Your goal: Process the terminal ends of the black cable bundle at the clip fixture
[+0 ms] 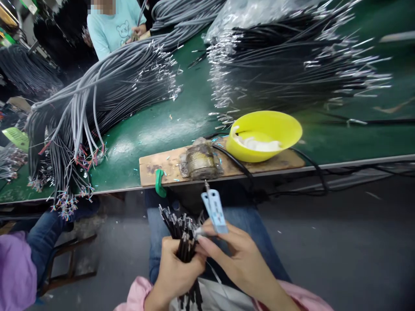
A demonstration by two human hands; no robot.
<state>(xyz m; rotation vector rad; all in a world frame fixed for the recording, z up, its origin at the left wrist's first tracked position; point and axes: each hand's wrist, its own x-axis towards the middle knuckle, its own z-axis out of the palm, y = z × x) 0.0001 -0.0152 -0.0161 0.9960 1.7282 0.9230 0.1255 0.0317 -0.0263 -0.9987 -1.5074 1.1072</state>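
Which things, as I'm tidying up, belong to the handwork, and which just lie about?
Likely in use:
slender black cable bundle in left hand
pale-blue plastic clip by right hand

Probably lying about:
rounded yellow plastic bowl
long grey cables

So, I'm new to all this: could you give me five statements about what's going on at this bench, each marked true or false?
1. The left hand grips a bundle of black cables. True.
2. The right hand rests on the wooden board. False: it is apart from the board, with its fingertips at the upper ends of the bundle of black cables.
3. A light-blue clip shows close to the right hand. True.
4. The bowl on the wooden board is red. False: it is yellow.
5. The bowl has nothing in it. False: white material lies inside.
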